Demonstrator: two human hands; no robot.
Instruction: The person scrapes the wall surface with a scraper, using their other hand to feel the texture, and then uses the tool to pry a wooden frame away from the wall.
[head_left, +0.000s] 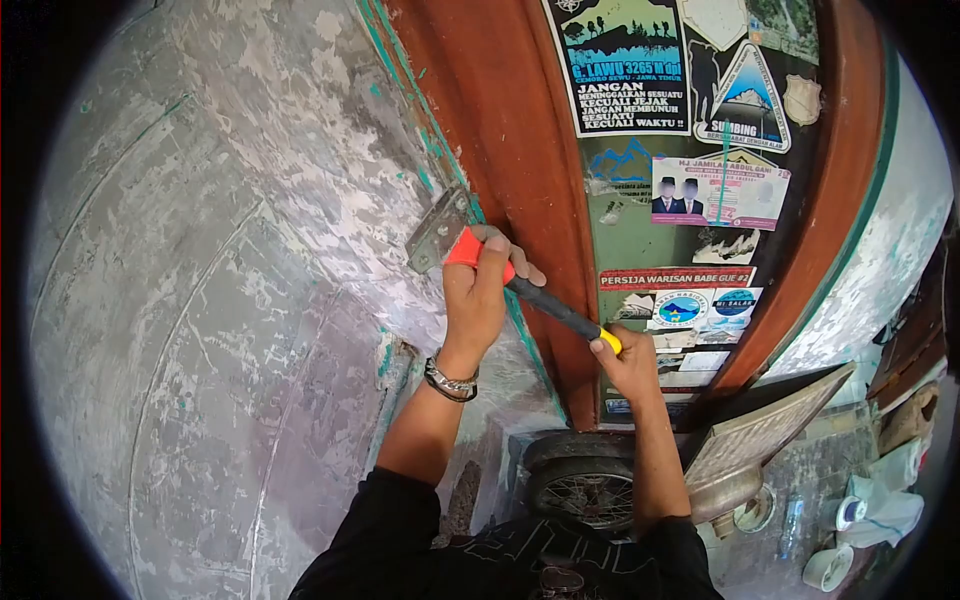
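Note:
A long-handled scraper (556,308) with a black grip, a red neck and a yellow end lies slantwise across the middle of my view. Its flat metal blade (437,232) rests against the peeling wall (335,190), right beside the brown door frame (505,130). Close behind the blade, my left hand (474,295) is closed around the red neck; a chain bracelet circles that wrist. My right hand (630,366) wraps the yellow end of the handle. Strips of teal paint run along the seam between wall and frame, near the blade.
Stickers and posters (630,75) cover the green door panel right of the frame. Below stands a spoked wheel (585,490), with a slanted woven-looking panel (755,435) to its right. White containers (828,567) and a pale plastic bag (890,510) lie on the floor at lower right.

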